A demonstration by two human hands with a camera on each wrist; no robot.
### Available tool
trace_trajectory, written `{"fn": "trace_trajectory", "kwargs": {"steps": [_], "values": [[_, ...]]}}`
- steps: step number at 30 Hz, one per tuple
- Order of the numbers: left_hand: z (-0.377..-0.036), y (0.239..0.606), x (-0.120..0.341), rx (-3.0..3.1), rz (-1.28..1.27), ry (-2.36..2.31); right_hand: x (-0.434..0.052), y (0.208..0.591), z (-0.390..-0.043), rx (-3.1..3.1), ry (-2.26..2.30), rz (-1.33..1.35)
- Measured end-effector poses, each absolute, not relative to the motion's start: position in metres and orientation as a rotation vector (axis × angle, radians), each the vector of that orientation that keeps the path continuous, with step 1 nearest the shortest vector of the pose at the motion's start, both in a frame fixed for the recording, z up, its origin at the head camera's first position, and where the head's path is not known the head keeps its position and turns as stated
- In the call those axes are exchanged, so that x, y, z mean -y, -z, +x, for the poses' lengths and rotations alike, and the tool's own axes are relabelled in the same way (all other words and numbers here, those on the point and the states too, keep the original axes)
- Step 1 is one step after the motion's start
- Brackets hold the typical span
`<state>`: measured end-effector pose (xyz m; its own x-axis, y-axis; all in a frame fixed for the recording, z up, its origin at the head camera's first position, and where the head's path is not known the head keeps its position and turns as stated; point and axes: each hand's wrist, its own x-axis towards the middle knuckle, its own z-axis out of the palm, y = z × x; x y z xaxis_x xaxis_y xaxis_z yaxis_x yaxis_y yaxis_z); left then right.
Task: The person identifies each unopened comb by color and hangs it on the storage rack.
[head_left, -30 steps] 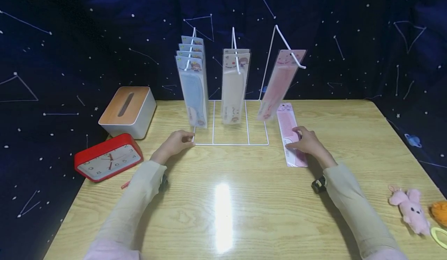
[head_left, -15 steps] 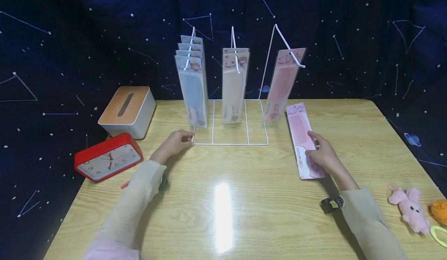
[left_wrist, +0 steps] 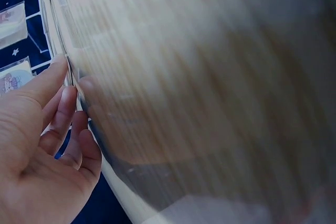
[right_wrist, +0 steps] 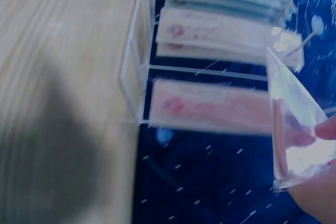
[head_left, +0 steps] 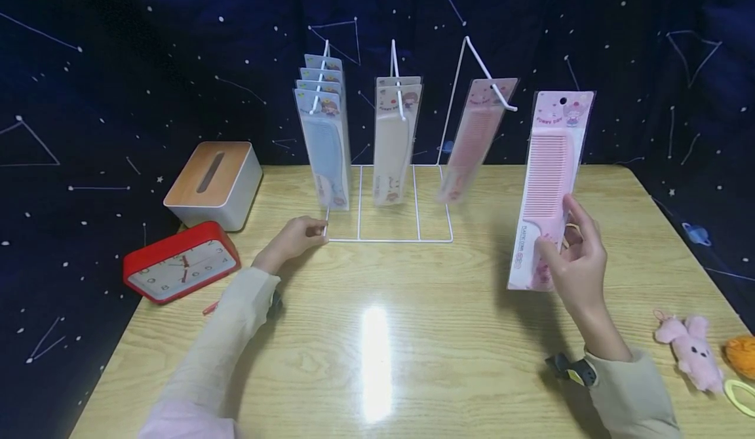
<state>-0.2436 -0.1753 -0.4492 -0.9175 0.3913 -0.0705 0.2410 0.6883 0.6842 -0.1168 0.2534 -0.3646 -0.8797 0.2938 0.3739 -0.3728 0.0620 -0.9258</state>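
Observation:
My right hand (head_left: 580, 255) grips the lower end of a pink comb in a clear packet (head_left: 548, 183) and holds it upright above the table, right of the white wire rack (head_left: 389, 164). The rack's right hook carries another pink comb packet (head_left: 472, 141), its middle hook cream ones (head_left: 395, 141), its left hook several blue ones (head_left: 321, 137). My left hand (head_left: 297, 236) pinches the rack's front left corner wire (left_wrist: 68, 74) on the table. In the right wrist view the held packet (right_wrist: 294, 129) shows edge-on by my fingertips, with the hung packets behind it.
A red clock (head_left: 179, 270) lies at the table's left edge, with a wood-topped tissue box (head_left: 215, 183) behind it. A pink plush toy (head_left: 690, 354), an orange thing (head_left: 743, 354) and a yellow ring (head_left: 740, 396) sit at the right front corner. A dark starry cloth hangs behind.
My right hand has lifted the pink comb packet off the table and stood it upright, moving right. The pink packet on the hook swings slightly. The left hand stays put.

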Motion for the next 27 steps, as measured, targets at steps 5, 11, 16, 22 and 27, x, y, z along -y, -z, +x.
{"fn": "trace_trajectory", "kwargs": {"steps": [5, 11, 16, 22, 27], "values": [[-0.244, 0.448, 0.175, -2.677, 0.483, -1.036, -0.238, 0.361, -0.107, 1.713, -1.926, 0.437], [-0.243, 0.448, 0.175, -2.670, 0.492, -1.037, -0.229, 0.366, -0.104, 1.785, -1.934, 0.479], [-0.243, 0.448, 0.175, -2.672, 0.490, -1.042, -0.228, 0.367, -0.107, 1.849, -1.905, 0.431], [-0.244, 0.447, 0.175, -2.679, 0.482, -1.030, -0.226, 0.365, -0.118, 1.999, -1.862, 0.353], [-0.244, 0.448, 0.175, -2.685, 0.486, -1.026, -0.229, 0.364, -0.139, 2.086, -1.920, 0.366]]}}
